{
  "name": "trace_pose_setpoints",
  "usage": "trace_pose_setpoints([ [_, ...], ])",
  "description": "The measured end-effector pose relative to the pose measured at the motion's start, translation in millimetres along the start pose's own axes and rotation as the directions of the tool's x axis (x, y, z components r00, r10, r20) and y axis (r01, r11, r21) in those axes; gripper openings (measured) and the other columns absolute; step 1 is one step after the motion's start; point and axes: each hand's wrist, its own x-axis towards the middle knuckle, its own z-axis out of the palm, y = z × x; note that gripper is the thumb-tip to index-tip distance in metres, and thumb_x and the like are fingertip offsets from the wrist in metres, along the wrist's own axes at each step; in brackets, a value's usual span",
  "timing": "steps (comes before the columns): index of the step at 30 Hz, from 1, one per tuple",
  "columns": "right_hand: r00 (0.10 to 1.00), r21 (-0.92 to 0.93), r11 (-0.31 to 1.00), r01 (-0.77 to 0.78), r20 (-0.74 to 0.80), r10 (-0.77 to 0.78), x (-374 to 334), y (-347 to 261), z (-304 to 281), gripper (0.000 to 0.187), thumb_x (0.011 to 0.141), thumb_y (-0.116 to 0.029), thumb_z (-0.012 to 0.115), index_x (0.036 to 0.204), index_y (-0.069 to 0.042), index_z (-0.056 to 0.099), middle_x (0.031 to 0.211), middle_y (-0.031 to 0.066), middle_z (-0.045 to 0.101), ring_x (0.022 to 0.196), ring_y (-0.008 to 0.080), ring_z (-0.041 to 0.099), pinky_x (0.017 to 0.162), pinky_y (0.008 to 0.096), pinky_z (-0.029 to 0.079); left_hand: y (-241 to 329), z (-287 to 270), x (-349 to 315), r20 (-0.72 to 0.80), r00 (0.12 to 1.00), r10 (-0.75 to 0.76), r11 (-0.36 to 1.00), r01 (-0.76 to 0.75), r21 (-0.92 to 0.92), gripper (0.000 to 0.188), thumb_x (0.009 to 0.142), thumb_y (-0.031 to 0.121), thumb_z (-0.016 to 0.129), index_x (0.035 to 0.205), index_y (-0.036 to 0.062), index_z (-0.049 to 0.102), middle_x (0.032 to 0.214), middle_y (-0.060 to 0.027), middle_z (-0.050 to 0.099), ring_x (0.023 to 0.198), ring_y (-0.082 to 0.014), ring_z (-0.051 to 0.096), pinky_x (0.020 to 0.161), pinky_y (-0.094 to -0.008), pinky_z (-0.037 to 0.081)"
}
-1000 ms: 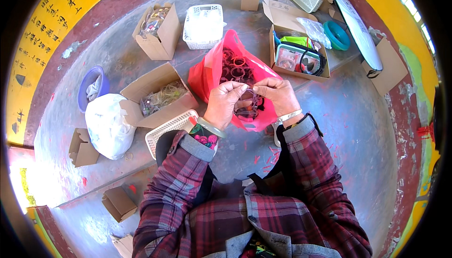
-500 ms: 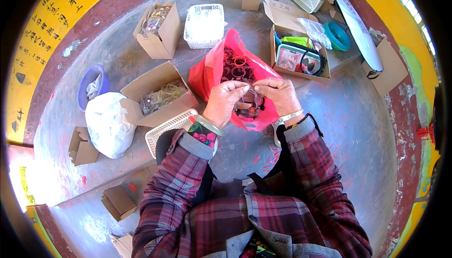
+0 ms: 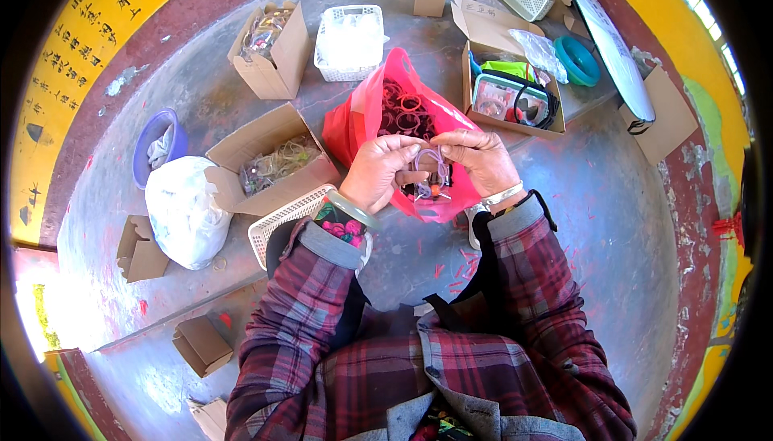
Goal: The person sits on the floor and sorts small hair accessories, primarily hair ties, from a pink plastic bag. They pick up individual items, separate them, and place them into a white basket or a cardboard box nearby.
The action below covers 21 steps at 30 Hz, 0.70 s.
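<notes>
Both hands meet over the red bag. The left hand and right hand pinch one pale ring between thumbs and fingertips, each grip narrow and closed on it. The ring is held just above the bag's near edge, with small dark and orange pieces directly beneath it; what these are cannot be told.

Compared with a second ago, the hands have barely shifted: same position over the bag, the ring drawn slightly more taut between them. I judge the handling of this one ring to be mid-step, not finished.

Inside the bag lie many dark red rings. Left of the hands, a white basket touches an open box of tangled pale pieces. A white sack sits beside it, a blue bowl behind. Right of the bag, a second box holds a tray and green items. All rest on the concrete floor.
</notes>
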Motion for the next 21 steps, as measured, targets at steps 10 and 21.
trace_pose_setpoints([
  [10,0.989,-0.149,0.98,0.135,0.082,-0.124,-2.6,-3.3,-0.2,0.015,0.08,0.005,0.056,0.088,0.0,0.067,0.08,0.0001,0.059,0.075,0.0084,0.055,0.066,0.0207,0.044,3.0,-5.2,-2.1,0.056,0.998,-0.039,0.994,0.045,-0.1,0.02,0.09,0.007,0.048,0.105,-0.0046,0.056,0.096,-0.013,0.062,0.089,-0.0203,0.063,0.08,-0.0317,0.054],
  [21,0.967,-0.277,0.926,0.255,0.1,-0.236,-1.1,-1.6,-0.3,0.017,0.077,0.009,0.057,0.086,-0.001,0.068,0.079,0.0026,0.06,0.075,0.0105,0.056,0.068,0.0225,0.045,-1.6,-4.9,2.2,0.068,0.997,-0.022,0.988,0.032,-0.15,0.019,0.088,0.013,0.055,0.099,-0.002,0.058,0.095,-0.0099,0.062,0.086,-0.0174,0.062,0.08,-0.0309,0.053],
])
